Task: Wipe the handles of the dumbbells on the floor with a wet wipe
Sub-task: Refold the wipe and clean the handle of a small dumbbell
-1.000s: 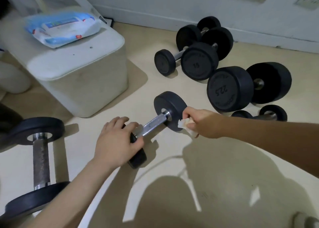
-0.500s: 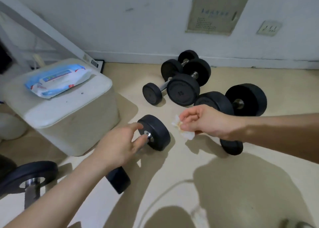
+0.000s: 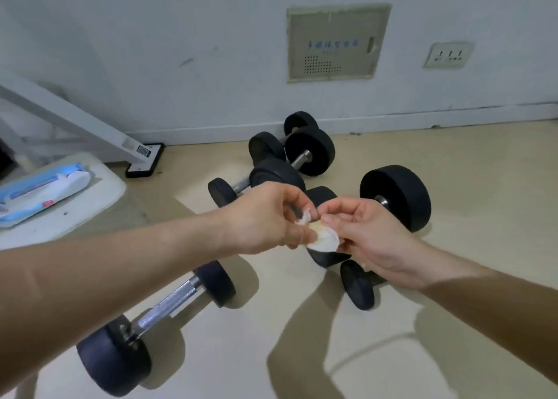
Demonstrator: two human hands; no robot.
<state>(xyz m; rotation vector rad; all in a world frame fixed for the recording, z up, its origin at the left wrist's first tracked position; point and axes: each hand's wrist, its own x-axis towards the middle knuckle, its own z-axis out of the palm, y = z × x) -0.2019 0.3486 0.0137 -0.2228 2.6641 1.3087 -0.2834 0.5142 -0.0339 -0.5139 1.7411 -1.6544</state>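
From the head camera, both forearms reached in from the lower corners and met in the middle of the frame, above the floor point(image 3: 453, 169). The left hand point(image 3: 265, 217) was turned knuckles-up, its thumb and fingertips pinching one end of a crumpled wet wipe point(image 3: 324, 239). The right hand point(image 3: 371, 235) was turned palm-up, its fingers curled and its thumb and forefinger pinching the other end. The wipe hung between the two hands, clear of every dumbbell.

Below the left forearm the nearest dumbbell point(image 3: 113, 359) lay on the floor, its chrome handle point(image 3: 169, 305) bare and partly crossed by the arm. The hands covered one head of the large dumbbell point(image 3: 395, 196) and much of its bar. A small dumbbell point(image 3: 357, 287) showed under the right wrist, with only one head plain. Behind the hands lay another small dumbbell point(image 3: 223, 191) and two medium dumbbells point(image 3: 309, 151) close to the wall. That made six dumbbells in all.

At the left edge one pack of wipes point(image 3: 42, 191) rested on a white box point(image 3: 102, 184). A slanted white bar point(image 3: 75, 120) ended in a black foot point(image 3: 145, 161). The wall bore one panel point(image 3: 335, 42) and one socket point(image 3: 450, 54).
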